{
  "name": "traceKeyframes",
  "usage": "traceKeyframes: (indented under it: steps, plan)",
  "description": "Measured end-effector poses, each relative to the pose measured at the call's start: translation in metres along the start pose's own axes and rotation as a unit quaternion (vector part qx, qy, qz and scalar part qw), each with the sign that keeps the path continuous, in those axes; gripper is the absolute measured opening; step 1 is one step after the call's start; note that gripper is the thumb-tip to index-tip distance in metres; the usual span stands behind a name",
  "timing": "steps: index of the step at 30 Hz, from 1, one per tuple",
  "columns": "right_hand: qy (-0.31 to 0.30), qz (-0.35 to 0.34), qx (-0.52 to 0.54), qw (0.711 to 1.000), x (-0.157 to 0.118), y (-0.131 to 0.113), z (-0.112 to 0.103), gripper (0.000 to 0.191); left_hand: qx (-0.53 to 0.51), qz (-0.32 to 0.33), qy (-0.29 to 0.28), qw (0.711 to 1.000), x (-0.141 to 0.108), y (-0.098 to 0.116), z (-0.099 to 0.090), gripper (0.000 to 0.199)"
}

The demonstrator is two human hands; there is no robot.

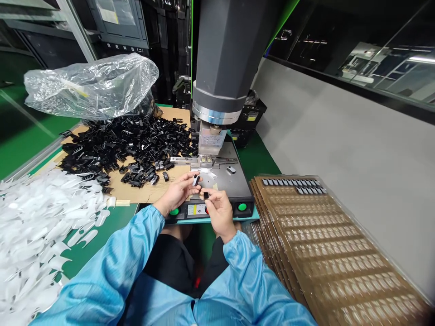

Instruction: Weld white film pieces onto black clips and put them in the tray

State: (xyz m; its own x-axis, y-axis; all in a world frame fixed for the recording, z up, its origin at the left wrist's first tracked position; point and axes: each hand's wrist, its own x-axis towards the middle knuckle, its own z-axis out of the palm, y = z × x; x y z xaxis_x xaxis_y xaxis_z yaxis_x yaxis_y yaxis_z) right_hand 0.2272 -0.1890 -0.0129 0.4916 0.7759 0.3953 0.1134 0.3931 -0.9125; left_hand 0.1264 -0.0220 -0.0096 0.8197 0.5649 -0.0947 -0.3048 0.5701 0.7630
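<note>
Between the thumb and fingers of my left hand [179, 192] is a small black-and-white plastic piece [196, 180], held above the front of the machine's metal plate [238, 185]. My right hand [220, 210] pinches a small black plastic part [206, 195], close below and right of the other piece. Another black-and-white piece [231, 170] lies on the plate to the right. Behind my hands, the press head [211, 142] stands over a metal fixture [206, 160], with a few white strips [208, 173] in front of it.
Black plastic parts [136, 140] are heaped on cardboard [132, 194] at the left, below a clear plastic bag [91, 86]. White pieces [34, 235] pile up nearer me. Stacked blister trays [282, 217] stand right, the top one holding finished-looking pieces [292, 182]. Green buttons [242, 207] line the machine's front.
</note>
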Motion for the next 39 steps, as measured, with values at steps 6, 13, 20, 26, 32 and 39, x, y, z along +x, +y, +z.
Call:
traceKeyframes:
  steps: [6, 13, 20, 26, 32, 39]
  plan:
    - [0.001, -0.011, -0.038, 0.999, -0.007, 0.000, -0.003, 0.012, -0.003, 0.001, -0.002, 1.000, 0.000, 0.000, -0.001, 0.040]
    - [-0.002, -0.013, -0.046, 0.999, -0.006, 0.004, -0.003, 0.009, 0.007, 0.002, 0.002, 1.000, 0.000, 0.001, 0.001, 0.039]
    - [0.048, 0.006, -0.193, 0.980, 0.007, 0.007, -0.009, 0.031, 0.088, 0.016, 0.002, 0.996, -0.004, -0.007, 0.003, 0.050]
    - [0.005, 0.018, -0.414, 0.910, 0.028, 0.009, 0.004, 0.034, 0.116, 0.032, 0.019, 0.993, -0.006, -0.011, 0.002, 0.048]
    - [-0.031, 0.028, -0.461, 0.886, 0.036, -0.007, -0.011, 0.015, 0.171, 0.025, 0.033, 0.984, -0.008, -0.013, 0.000, 0.048]
    - [-0.055, 0.066, -0.505, 0.859, 0.029, 0.004, 0.005, 0.016, 0.274, 0.082, 0.076, 0.955, -0.004, -0.027, 0.003, 0.047]
